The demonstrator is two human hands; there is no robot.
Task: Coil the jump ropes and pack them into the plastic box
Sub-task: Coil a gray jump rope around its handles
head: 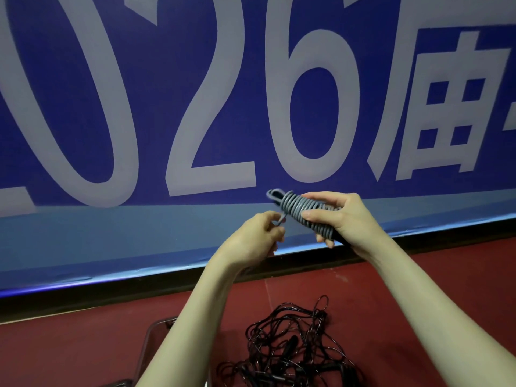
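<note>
A sports hall is showing here: a large blue printed banner with pale numerals "026" (212, 101) is hanging beyond the hands, dark red rubbery sports flooring (83, 344) is stretching beneath them, and a tangle of thin black jump ropes (290, 347) is lying below the forearms.

wall: I am facing a blue banner (134, 65) bearing big pale numerals and characters | skirting: a black strip (83, 298) is running beneath it | floor: dark red floor (69, 350) is lying underfoot
</note>
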